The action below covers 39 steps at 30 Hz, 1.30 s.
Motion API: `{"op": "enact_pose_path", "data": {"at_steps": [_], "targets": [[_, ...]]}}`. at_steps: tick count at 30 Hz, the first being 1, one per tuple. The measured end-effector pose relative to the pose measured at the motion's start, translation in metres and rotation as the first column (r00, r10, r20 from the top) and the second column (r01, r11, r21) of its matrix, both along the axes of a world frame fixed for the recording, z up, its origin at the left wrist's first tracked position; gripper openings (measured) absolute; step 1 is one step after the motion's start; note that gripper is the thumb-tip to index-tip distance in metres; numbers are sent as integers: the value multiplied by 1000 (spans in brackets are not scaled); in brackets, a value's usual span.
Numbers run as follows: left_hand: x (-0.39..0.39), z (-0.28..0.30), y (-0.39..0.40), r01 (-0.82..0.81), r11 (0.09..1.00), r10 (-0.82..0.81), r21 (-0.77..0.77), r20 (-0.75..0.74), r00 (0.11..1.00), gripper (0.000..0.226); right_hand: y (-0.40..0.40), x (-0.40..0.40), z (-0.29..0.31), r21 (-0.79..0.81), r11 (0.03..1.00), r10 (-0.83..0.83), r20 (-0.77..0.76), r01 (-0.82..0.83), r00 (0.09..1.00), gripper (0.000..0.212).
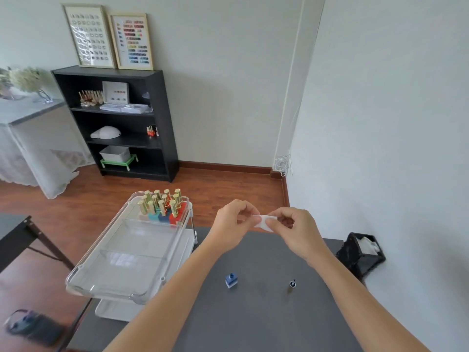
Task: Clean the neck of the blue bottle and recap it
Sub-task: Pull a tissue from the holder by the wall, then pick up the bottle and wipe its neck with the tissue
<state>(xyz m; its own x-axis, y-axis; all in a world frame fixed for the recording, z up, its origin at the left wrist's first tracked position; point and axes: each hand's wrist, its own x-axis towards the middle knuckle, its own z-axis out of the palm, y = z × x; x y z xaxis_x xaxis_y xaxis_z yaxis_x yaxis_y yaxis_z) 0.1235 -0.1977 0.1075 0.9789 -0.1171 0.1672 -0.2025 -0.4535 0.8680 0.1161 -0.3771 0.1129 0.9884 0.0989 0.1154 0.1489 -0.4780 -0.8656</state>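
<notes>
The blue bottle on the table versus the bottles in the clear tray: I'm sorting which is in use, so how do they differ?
The blue bottle stands alone on the grey table, uncapped; its cap stands apart. The tray bottles are clustered, wearing tall gold caps, in the clear tray. Both have square bases.

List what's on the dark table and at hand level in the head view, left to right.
blue bottle → left hand → white pad pinched between both hands → cap with brush, standing on the table → right hand → black box at the table's right edge
</notes>
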Motion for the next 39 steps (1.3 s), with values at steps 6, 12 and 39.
{"op": "enact_pose_path", "data": {"at_steps": [6,12,39], "targets": [[-6,-28,10,22,987,-46,-159,-148,988,12,9,-2,-26,206,978,67,-157,-33,985,7],[-5,-79,16,-14,975,-50,-222,-278,959,13,14,-1,-67,169,986,47,-270,-1,962,7],[-35,-211,-1,-308,949,262,-63,-383,886,17,-14,-20,-114,37,961,-247,-333,274,910,13]]}}
